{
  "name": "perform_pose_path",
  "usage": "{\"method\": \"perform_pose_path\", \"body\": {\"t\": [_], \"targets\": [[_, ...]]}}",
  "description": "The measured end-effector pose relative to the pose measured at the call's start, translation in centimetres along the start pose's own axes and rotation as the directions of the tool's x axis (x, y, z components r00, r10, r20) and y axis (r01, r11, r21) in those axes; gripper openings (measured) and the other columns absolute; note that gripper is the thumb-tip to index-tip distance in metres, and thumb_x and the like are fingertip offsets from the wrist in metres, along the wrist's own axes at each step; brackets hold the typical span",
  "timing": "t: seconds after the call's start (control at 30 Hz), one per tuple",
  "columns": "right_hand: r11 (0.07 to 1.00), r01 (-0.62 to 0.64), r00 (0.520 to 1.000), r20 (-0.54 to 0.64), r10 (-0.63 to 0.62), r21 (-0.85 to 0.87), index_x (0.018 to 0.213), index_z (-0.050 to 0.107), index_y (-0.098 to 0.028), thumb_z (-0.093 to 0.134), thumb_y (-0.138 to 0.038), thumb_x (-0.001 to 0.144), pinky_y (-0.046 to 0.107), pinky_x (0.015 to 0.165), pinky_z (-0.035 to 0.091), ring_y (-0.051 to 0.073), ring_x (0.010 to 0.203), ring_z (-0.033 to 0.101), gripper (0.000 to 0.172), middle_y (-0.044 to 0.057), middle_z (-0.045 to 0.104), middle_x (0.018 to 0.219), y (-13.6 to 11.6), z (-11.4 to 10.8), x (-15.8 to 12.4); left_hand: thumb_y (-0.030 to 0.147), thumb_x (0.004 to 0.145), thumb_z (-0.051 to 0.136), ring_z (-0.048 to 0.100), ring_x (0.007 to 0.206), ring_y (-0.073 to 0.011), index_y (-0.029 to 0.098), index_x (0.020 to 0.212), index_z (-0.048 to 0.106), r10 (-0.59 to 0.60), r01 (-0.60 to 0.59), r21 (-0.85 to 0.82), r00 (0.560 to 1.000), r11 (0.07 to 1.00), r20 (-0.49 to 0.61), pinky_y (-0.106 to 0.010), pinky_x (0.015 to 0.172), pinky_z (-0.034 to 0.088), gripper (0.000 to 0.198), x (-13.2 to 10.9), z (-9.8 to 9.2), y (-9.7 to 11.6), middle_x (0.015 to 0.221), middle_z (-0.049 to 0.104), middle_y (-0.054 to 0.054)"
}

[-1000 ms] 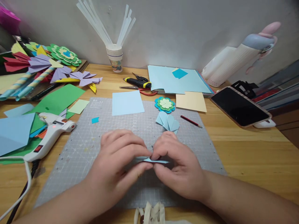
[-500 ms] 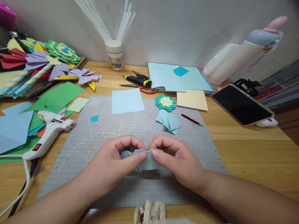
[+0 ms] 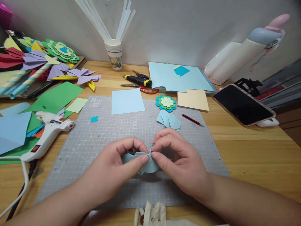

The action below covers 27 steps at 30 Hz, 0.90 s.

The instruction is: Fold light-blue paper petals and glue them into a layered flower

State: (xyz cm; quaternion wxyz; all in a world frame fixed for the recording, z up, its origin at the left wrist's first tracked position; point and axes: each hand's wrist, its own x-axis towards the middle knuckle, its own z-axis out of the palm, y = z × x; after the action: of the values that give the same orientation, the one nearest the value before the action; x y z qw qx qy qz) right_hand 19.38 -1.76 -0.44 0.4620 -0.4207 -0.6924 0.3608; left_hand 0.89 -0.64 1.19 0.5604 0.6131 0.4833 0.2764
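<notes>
A folded light blue paper piece (image 3: 150, 165) is held between my two hands, just above the grey cutting mat (image 3: 103, 191). My left hand (image 3: 124, 166) pinches its upper edge between thumb and fingers. At the paper's right end, my right hand (image 3: 178, 157) pinches a raised fold, thumb in front and fingertips behind. Part of the paper is hidden by my fingers. Just beyond my right hand lies another folded light blue piece (image 3: 168, 119) with rounded petals. Behind that sits a layered paper flower (image 3: 166, 103) in blue, green and pale green.
A light blue square (image 3: 128, 101) and a pencil (image 3: 192, 120) lie ahead. A glue gun (image 3: 50, 131) rests at left by green paper (image 3: 58, 97). Scissors (image 3: 131, 85), a cutter (image 3: 141, 80) and paper cups with sticks (image 3: 115, 56) stand behind; a phone (image 3: 244, 103) leans at right.
My right fingers have lifted and bent the right end of the paper upward into a fold. My left hand keeps its pinch in nearly the same place.
</notes>
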Motion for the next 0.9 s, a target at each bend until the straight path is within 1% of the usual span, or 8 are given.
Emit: {"method": "perform_pose_path", "body": {"t": [0.07, 0.13, 0.3, 0.43, 0.53, 0.67, 0.9], "targets": [[0.994, 0.055, 0.998, -0.019, -0.057, -0.090, 0.085, 0.063, -0.020, 0.063, -0.012, 0.080, 0.035, 0.079, 0.045, 0.017, 0.086, 0.059, 0.009, 0.002, 0.061, 0.085, -0.28, -0.11, -0.05, 0.027, 0.079, 0.060, 0.056, 0.068, -0.0131, 0.023, 0.076, 0.063, 0.039, -0.038, 0.041, 0.998, 0.998, -0.038, -0.023, 0.065, 0.045, 0.006, -0.13, 0.03, -0.02, 0.072, 0.062, 0.003], [0.985, 0.091, 0.995, -0.024, -0.096, -0.144, 0.088, 0.063, -0.020, 0.064, -0.013, 0.080, 0.037, 0.078, 0.044, 0.018, 0.085, 0.060, 0.011, 0.002, 0.064, 0.084, -0.48, -0.13, -0.10, 0.028, 0.080, 0.060, 0.057, 0.070, -0.0132, 0.024, 0.076, 0.063, 0.065, -0.060, 0.073, 0.996, 0.996, -0.066, -0.024, 0.067, 0.046, 0.006, -0.21, 0.09, 0.00, 0.073, 0.063, 0.004], [0.961, 0.150, 0.987, -0.027, -0.160, -0.232, 0.083, 0.065, -0.022, 0.065, -0.011, 0.080, 0.038, 0.076, 0.041, 0.016, 0.076, 0.062, 0.011, 0.000, 0.067, 0.079, -0.69, -0.02, -0.28, 0.026, 0.081, 0.061, 0.058, 0.071, -0.0135, 0.022, 0.075, 0.063, 0.118, -0.110, 0.109, 0.991, 0.988, -0.064, -0.025, 0.067, 0.046, 0.007, -0.22, 0.19, 0.10, 0.073, 0.064, 0.003], [0.942, 0.161, 0.985, -0.005, -0.170, -0.296, 0.083, 0.066, -0.022, 0.064, -0.010, 0.081, 0.039, 0.078, 0.038, 0.016, 0.076, 0.062, 0.013, 0.000, 0.069, 0.080, -0.75, -0.06, -0.34, 0.022, 0.081, 0.062, 0.060, 0.071, -0.0135, 0.022, 0.075, 0.064, 0.208, -0.194, 0.155, 0.975, 0.969, -0.075, -0.027, 0.068, 0.046, 0.006, -0.04, 0.18, 0.06, 0.073, 0.066, 0.002], [0.935, 0.160, 0.986, 0.011, -0.165, -0.315, 0.083, 0.066, -0.021, 0.065, -0.011, 0.081, 0.039, 0.078, 0.037, 0.016, 0.077, 0.062, 0.011, 0.001, 0.069, 0.080, -0.69, -0.14, -0.28, 0.020, 0.082, 0.061, 0.061, 0.072, -0.0144, 0.021, 0.075, 0.065, 0.262, -0.238, 0.224, 0.962, 0.945, -0.080, -0.028, 0.069, 0.046, 0.008, 0.08, 0.23, 0.10, 0.073, 0.067, 0.002], [0.931, 0.156, 0.987, 0.007, -0.162, -0.330, 0.080, 0.065, -0.022, 0.066, -0.013, 0.081, 0.039, 0.077, 0.037, 0.017, 0.076, 0.063, 0.009, 0.000, 0.069, 0.078, -0.62, -0.15, -0.16, 0.016, 0.083, 0.056, 0.061, 0.073, -0.0143, 0.020, 0.078, 0.064, 0.340, -0.308, 0.306, 0.939, 0.901, -0.054, -0.029, 0.070, 0.046, 0.010, 0.01, 0.30, 0.21, 0.075, 0.067, 0.001], [0.910, 0.179, 0.982, 0.017, -0.186, -0.375, 0.076, 0.063, -0.021, 0.064, -0.011, 0.081, 0.039, 0.077, 0.036, 0.015, 0.071, 0.062, 0.011, -0.001, 0.067, 0.075, -0.86, -0.22, -0.13, 0.013, 0.084, 0.053, 0.061, 0.076, -0.0147, 0.020, 0.081, 0.063, 0.395, -0.367, 0.359, 0.919, 0.858, -0.004, -0.030, 0.072, 0.045, 0.012, -0.06, 0.35, 0.01, 0.076, 0.067, 0.001]]}}
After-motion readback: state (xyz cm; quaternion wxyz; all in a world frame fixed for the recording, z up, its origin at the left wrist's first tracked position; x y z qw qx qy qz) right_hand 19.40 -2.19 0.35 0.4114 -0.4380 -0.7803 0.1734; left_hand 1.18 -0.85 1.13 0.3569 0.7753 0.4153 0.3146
